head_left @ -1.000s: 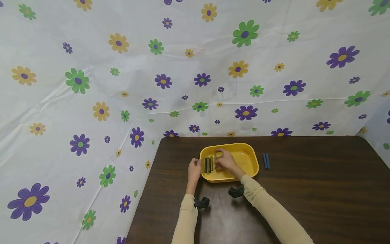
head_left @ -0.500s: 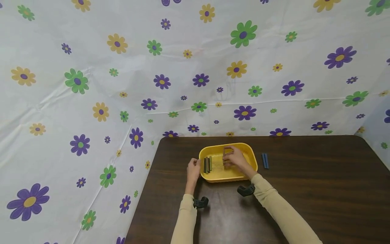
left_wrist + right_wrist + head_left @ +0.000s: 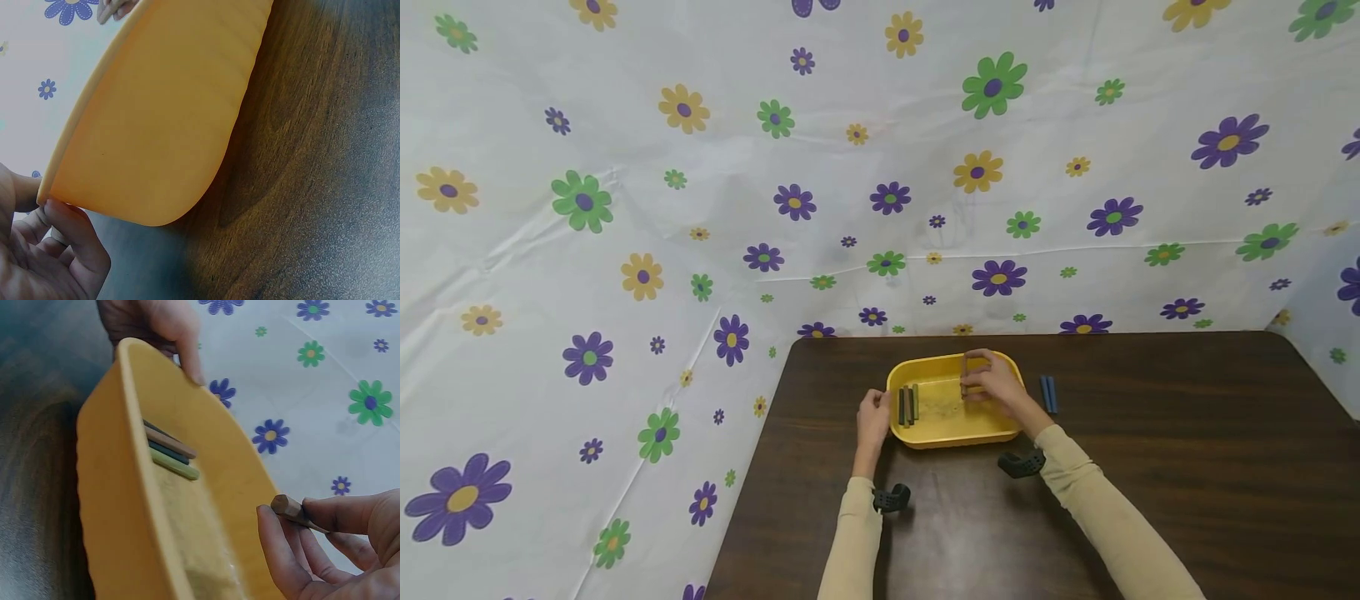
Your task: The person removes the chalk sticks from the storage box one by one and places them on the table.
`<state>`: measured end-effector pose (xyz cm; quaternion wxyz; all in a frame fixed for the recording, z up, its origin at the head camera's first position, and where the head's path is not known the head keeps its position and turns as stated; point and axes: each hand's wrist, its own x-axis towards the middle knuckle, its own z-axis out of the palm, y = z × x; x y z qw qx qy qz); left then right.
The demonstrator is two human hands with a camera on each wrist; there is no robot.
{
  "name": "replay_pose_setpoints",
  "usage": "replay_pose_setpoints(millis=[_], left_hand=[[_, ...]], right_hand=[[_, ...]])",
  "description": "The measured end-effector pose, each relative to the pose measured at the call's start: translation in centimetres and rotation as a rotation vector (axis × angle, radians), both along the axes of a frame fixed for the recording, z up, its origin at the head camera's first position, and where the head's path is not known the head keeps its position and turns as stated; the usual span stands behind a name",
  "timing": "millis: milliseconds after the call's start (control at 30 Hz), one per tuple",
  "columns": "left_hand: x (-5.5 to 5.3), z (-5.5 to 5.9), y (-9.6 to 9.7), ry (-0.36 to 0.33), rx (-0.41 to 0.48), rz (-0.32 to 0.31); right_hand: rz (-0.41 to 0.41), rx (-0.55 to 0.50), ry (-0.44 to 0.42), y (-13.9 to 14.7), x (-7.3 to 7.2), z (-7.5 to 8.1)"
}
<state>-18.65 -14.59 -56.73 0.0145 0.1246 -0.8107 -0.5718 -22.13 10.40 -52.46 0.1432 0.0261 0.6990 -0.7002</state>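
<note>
A shallow yellow plastic tray point(image 3: 940, 407) with rounded corners and a smooth rolled rim sits on a dark brown wood-grain table point(image 3: 1150, 467), near the far edge. Its outer long wall shows faint ripples in the left wrist view, and its floor looks scuffed.

The left hand point(image 3: 872, 421) pinches the rim at the tray's left edge between thumb and fingers. The right hand point(image 3: 996, 383) is over the tray's right half, its thumb and fingertips closed narrowly on a brown, many-sided stick point(image 3: 287, 508) with a flat, faceted end. The stick points toward the table's far edge; whether it touches the tray floor cannot be told.

Along the tray's left edge, four slim straight sticks lie side by side: a blackish stick point(image 3: 902, 407) nearest the edge, then a matte brown stick point(image 3: 170, 442), a dark green stick point(image 3: 167, 452) and an olive-green stick point(image 3: 175, 467).

Just beyond the tray's right edge, two slender blue sticks point(image 3: 1052, 395) lie nearly parallel on the table. Behind the table's far edge hangs a creased white sheet point(image 3: 850, 287) printed with purple, green and yellow flowers. Cream sleeves point(image 3: 854, 533) cover both forearms.
</note>
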Motion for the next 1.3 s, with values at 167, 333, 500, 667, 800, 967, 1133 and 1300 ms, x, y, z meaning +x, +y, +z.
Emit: replay_pose_setpoints(millis=[167,333,500,667,800,967,1133,1300], left_hand=[[0.0,0.0,0.0,-0.003,0.001,0.003],[-0.1,0.0,0.1,0.0,-0.002,0.006],[0.0,0.0,0.1,-0.001,-0.006,0.01],[0.0,-0.1,0.1,-0.008,-0.007,0.018],[-0.1,-0.2,0.1,0.002,-0.01,0.022],[-0.1,-0.3,0.1,0.008,0.0,0.02],[0.0,-0.3,0.2,0.005,0.006,0.019],[0.0,-0.2,0.2,0.001,0.006,0.023]], right_hand=[[-0.025,-0.027,-0.001,1.3,-0.1,0.7],[-0.048,-0.053,-0.014,2.7,-0.2,1.3],[-0.053,-0.015,-0.011,4.0,-0.1,1.4],[-0.049,-0.012,-0.012,5.4,0.0,1.3],[-0.057,0.007,0.001,6.6,0.1,1.1],[-0.081,0.019,-0.002,8.1,0.3,0.7],[-0.1,0.022,-0.009,9.3,0.7,0.3],[-0.123,0.056,-0.008,10.3,0.9,-0.1]])
